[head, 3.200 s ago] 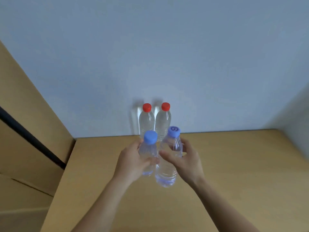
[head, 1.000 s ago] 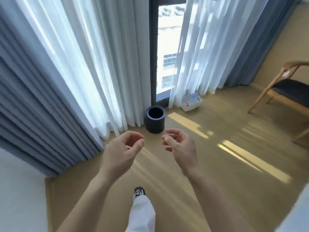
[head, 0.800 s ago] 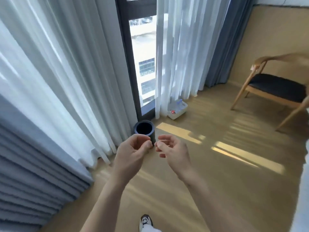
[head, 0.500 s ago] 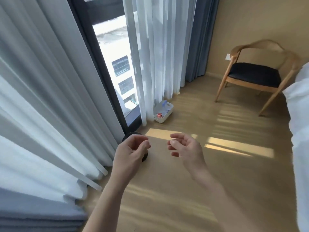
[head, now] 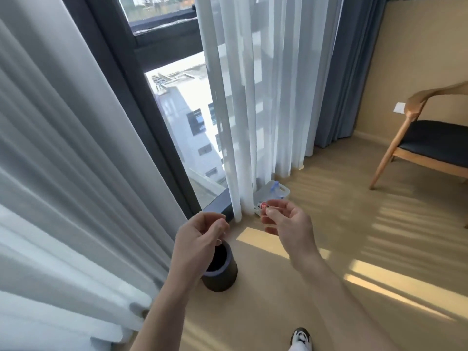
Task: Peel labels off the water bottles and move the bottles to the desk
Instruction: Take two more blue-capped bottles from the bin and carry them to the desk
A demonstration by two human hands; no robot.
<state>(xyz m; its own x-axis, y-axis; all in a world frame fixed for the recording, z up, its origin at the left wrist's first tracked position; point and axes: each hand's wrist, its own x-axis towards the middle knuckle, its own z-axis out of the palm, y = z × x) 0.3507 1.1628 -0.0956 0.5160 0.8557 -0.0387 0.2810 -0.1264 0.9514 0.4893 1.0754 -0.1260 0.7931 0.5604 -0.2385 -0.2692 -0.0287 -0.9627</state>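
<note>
No desk is in view. A clear plastic box [head: 274, 193] stands on the floor at the foot of the white curtain; it holds bottles, with a blue cap and a red patch showing. My right hand [head: 288, 224] hovers in front of that box, palm turned inward, fingers loosely curled and empty. My left hand [head: 200, 239] is raised beside it, above a black round bin [head: 222, 273], thumb near the forefinger with nothing visible in it. The two hands are about a hand's width apart.
White sheer curtains [head: 253, 110] and a dark window frame [head: 141, 97] fill the left and middle. A wooden chair with a dark seat [head: 430, 143] stands at the right by the tan wall. My shoe [head: 300, 338] shows on the sunlit wood floor.
The desk with the bottles has left the view as I turned toward the window. My empty hands stay raised, and the black bin and the box by the curtain have come closer.
</note>
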